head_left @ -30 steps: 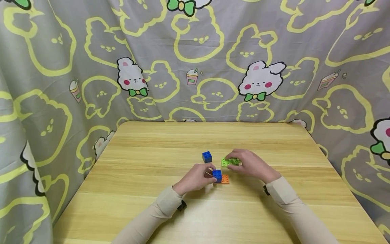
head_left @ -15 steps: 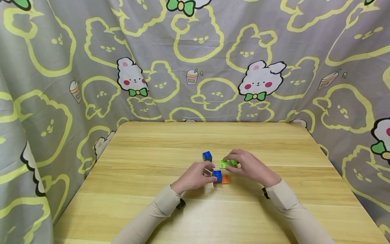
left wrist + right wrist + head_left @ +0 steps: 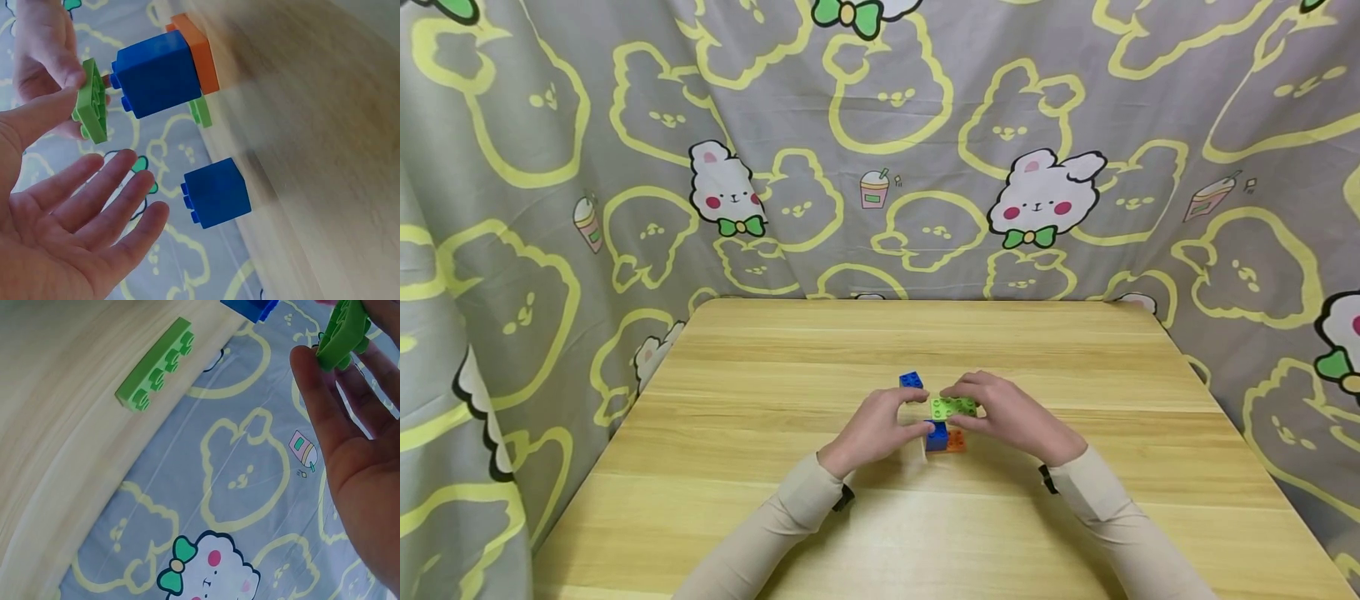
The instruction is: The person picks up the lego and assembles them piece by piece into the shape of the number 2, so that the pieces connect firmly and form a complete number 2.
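My right hand [image 3: 1018, 421] pinches a light green building brick [image 3: 953, 407] between thumb and fingers, above a blue brick [image 3: 159, 75]. That blue brick sits on one end of a flat orange brick [image 3: 956, 442], its studs facing the held piece with a small gap in the left wrist view. My left hand [image 3: 874, 432] is beside them, fingers extended and apart. Its thumb reaches the green brick's edge in the left wrist view; whether it touches is unclear. In the right wrist view the green brick [image 3: 342, 337] is partly cut off by the frame.
A second blue brick [image 3: 911, 380] stands on the wooden table [image 3: 760, 358] behind my left hand. Another green brick [image 3: 155, 367] lies on the table, hidden in the head view. A patterned grey curtain [image 3: 805, 108] hangs around the table's back and sides.
My right hand has carried the green brick left and toward me, over the blue brick. My left hand has drawn back slightly from the blue brick, its fingers opening out.
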Demonstrator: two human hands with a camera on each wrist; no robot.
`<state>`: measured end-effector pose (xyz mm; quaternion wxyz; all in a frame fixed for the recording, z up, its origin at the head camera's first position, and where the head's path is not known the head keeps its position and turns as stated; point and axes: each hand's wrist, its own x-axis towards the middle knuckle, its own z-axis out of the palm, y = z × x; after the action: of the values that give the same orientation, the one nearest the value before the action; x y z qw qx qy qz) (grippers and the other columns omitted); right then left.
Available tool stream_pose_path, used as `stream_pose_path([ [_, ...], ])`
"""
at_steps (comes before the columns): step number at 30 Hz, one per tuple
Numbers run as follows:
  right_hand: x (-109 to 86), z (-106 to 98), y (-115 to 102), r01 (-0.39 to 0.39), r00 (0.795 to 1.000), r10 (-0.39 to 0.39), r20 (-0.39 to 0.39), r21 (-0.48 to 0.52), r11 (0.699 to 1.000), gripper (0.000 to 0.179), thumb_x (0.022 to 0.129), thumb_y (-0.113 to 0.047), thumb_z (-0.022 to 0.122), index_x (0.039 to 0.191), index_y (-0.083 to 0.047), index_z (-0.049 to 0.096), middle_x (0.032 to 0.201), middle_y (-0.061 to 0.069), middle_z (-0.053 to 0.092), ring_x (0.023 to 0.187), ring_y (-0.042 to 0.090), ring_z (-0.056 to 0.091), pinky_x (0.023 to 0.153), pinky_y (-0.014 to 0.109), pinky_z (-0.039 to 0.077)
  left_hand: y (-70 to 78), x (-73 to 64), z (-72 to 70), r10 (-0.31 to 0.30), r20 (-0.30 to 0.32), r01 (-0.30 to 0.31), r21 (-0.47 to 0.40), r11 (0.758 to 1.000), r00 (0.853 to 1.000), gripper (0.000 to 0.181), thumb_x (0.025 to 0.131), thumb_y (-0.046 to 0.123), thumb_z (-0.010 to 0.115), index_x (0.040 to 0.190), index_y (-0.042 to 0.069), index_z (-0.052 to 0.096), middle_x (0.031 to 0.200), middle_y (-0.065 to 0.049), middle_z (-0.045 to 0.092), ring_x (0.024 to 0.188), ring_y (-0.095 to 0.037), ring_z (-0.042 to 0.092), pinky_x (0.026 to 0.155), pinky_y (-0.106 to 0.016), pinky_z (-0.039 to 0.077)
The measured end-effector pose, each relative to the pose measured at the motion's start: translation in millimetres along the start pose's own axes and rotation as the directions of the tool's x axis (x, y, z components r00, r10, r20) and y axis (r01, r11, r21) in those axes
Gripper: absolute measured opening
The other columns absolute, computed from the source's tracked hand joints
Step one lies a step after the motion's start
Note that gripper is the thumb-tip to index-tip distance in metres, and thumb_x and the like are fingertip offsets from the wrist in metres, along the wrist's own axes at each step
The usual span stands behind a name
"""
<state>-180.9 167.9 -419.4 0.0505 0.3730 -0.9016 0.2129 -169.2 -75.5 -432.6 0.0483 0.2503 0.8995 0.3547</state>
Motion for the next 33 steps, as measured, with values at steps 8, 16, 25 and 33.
stream_pose_path([
  [8, 0.0, 3, -1, 0.030, 0.999, -0.031, 0.042, 0.021, 0.999, 0.029, 0.094, -0.030, 0.076, 0.119, -0.015, 0.074, 0.110, -0.006, 0.068, 0.098, 0.008, 0.065, 0.084, 0.030, 0.058, 1.2, -0.9, 2.5, 0.011, 0.009, -0.011, 0.029, 1.000, 1.000, 0.044, 0.094, 0.032, 0.077, 0.130, 0.007, 0.070, 0.130, -0.006, 0.070, 0.121, -0.023, 0.065, 0.102, -0.041, 0.052],
  [16, -0.5, 7, -1, 0.047, 0.997, -0.049, 0.054, 0.028, 0.998, 0.029, 0.094, -0.030, 0.076, 0.119, -0.015, 0.074, 0.112, -0.005, 0.069, 0.100, 0.010, 0.065, 0.086, 0.031, 0.058, 0.0, 0.0, 4.4, 0.028, 0.014, -0.029, 0.043, 0.999, 1.000, 0.039, 0.093, 0.031, 0.078, 0.124, 0.008, 0.073, 0.122, -0.006, 0.074, 0.097, -0.021, 0.070, 0.082, -0.027, 0.052],
  [25, -1.5, 11, -1, 0.042, 0.997, -0.044, 0.060, 0.039, 0.998, 0.030, 0.091, -0.027, 0.080, 0.117, -0.013, 0.074, 0.110, -0.004, 0.069, 0.096, 0.010, 0.064, 0.082, 0.029, 0.058, -1.2, 0.0, 4.5, 0.027, 0.035, -0.030, 0.074, 0.997, 0.999, 0.031, 0.092, 0.027, 0.079, 0.118, 0.010, 0.076, 0.113, -0.003, 0.076, 0.074, -0.009, 0.060, 0.067, -0.020, 0.045],
  [33, -3.0, 11, -1, 0.029, 0.997, -0.033, 0.075, 0.046, 0.998, 0.029, 0.089, -0.023, 0.082, 0.115, -0.012, 0.075, 0.110, -0.003, 0.069, 0.096, 0.012, 0.065, 0.083, 0.033, 0.059, -2.2, 0.3, 5.7, 0.023, 0.043, -0.027, 0.095, 0.995, 0.999, 0.030, 0.092, 0.027, 0.079, 0.117, 0.010, 0.076, 0.111, -0.003, 0.077, 0.071, -0.010, 0.058, 0.066, -0.020, 0.045],
])
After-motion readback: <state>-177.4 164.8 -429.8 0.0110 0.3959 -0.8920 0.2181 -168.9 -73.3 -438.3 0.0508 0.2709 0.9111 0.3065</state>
